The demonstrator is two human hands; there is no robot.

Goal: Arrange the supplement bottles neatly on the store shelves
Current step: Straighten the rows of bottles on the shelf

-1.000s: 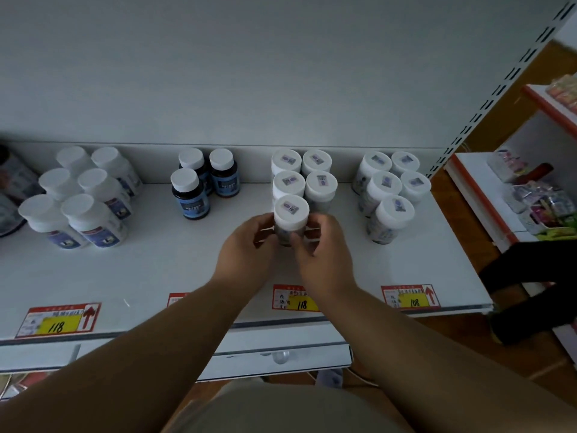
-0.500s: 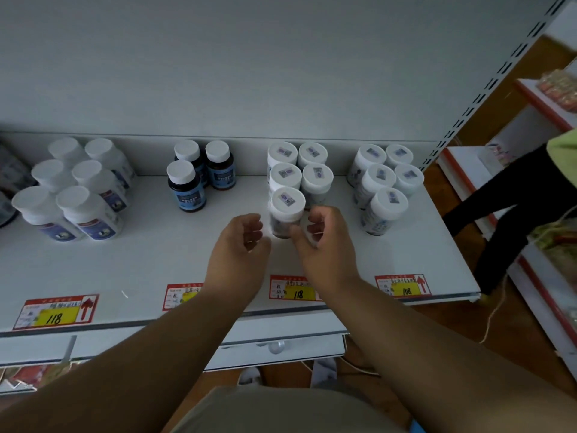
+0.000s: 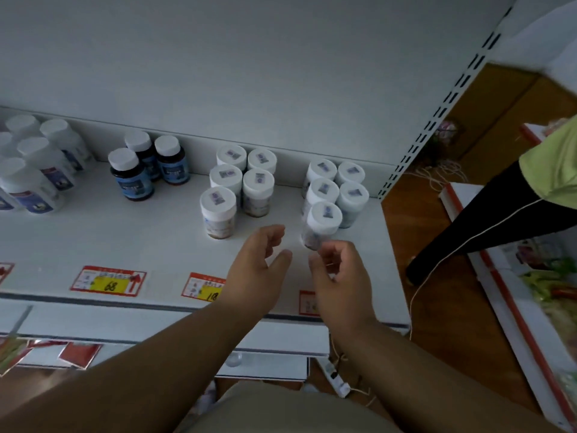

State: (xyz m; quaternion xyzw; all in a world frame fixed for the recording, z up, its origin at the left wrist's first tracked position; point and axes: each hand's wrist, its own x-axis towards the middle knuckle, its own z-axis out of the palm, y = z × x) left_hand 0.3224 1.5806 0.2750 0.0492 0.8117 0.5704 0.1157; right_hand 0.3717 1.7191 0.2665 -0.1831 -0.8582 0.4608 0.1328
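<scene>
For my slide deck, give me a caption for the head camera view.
Both hands, left and right, hover empty before white-capped supplement bottles grouped on a store shelf.

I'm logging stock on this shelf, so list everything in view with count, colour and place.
White bottles, plain caps: at least five, shelf far left, cut by the frame.
Dark bottles, blue labels: three, white caps, left of centre.
Stickered-cap bottles, middle group: five, white.
Stickered-cap bottles, right group: five, white.
Price tags: red and yellow, shelf front edge.
Shelf: white.
Bystander: far right, partly seen.
Left hand: empty, fingers loosely curled.
Right hand: empty, near front right bottle.
</scene>
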